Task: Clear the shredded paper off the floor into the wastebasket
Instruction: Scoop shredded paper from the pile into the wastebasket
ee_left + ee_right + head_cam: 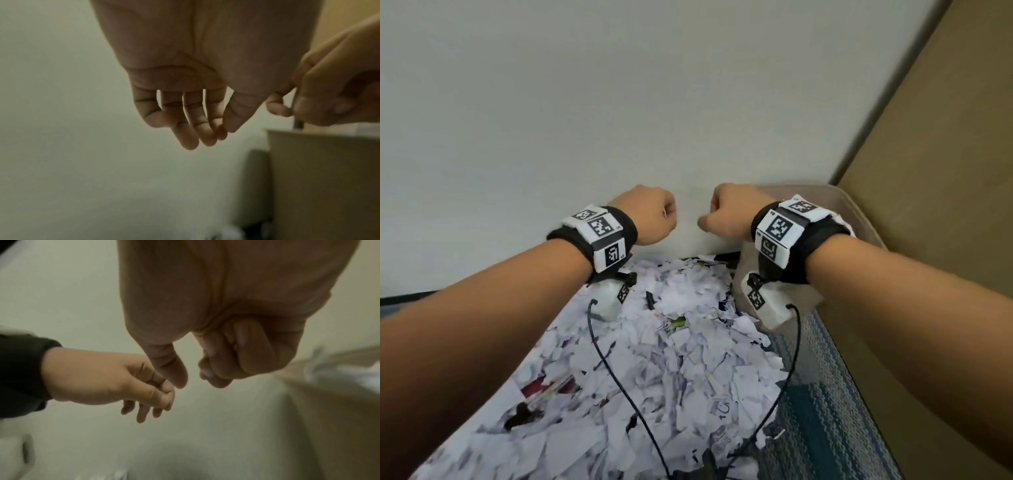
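Presently: shredded paper [688, 359], heaped in a broad white pile on the floor, directly left of the wastebasket [859, 219] and touching its near side. Consists of torn white scraps with a few printed and coloured pieces mixed in. Reaches back to the wall [619, 102] behind the wastebasket.

Wastebasket: beige, rounded corner, upright, set in the angle between the wall and a brown panel [945, 154] on its right. In the right wrist view, blurred white material at its opening; cannot tell what.

Left hand [650, 216]: raised above the far end of the pile, left of the wastebasket, well clear of the paper. In the left wrist view, fingers [187, 138] hanging loose and slightly apart, holding nothing.

Right hand [729, 212]: level with the left hand and just beside it, not touching, at the wastebasket's left edge. In the right wrist view, fingers [257, 350] curled tight into the palm, thumb [170, 368] out straight. Nothing visible in the fist.

Both wrists: black bands carrying white blocks with black square markers. Two thin black cables [613, 370] trailing from the wrist units down across the pile.

Carpet [825, 394]: blue, striped, exposed in front of the wastebasket, right of the pile.
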Available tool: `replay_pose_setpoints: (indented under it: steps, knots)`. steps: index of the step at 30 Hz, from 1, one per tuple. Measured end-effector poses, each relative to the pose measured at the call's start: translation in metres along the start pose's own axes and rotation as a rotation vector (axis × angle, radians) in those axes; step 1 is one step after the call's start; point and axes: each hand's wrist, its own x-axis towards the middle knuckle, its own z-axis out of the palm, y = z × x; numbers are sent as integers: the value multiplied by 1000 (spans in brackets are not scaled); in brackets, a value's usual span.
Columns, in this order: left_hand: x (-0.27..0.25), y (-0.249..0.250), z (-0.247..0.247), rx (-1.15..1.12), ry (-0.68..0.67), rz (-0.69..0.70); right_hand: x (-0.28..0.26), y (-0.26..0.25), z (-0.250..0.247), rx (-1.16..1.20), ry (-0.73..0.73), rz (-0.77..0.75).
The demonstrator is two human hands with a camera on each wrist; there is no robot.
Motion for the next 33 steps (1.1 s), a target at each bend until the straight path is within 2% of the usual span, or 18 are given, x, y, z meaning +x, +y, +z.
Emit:
replay_pose_setpoints:
  steps: [6, 9, 12, 15, 21, 27, 30, 33]
  knots:
    - [-64, -130, 67, 242, -328, -266, -5, -22, 99, -336, -422, -94]
    - [-97, -191, 88, 286, -398, -407, -4, -23, 138, -436, -512, -95]
    - [-122, -235, 100, 287, -360, -541, 4, -32, 161, -416, -468, -124]
    - [-133, -261, 105, 228, -302, -613, 17, -50, 174, -390, -372, -172]
    - [-128, -301, 115, 66, -126, -755, 41, -84, 199, -313, -254, -296]
    - [-126, -341, 122, -59, -45, -941, 60, -112, 224, -264, -206, -343]
    - [-123, -355, 128, -144, -35, -965, 73, -122, 235, -197, -238, -275]
    - [-115, -351, 134, -273, -7, -918, 84, -127, 250, -107, -267, -248]
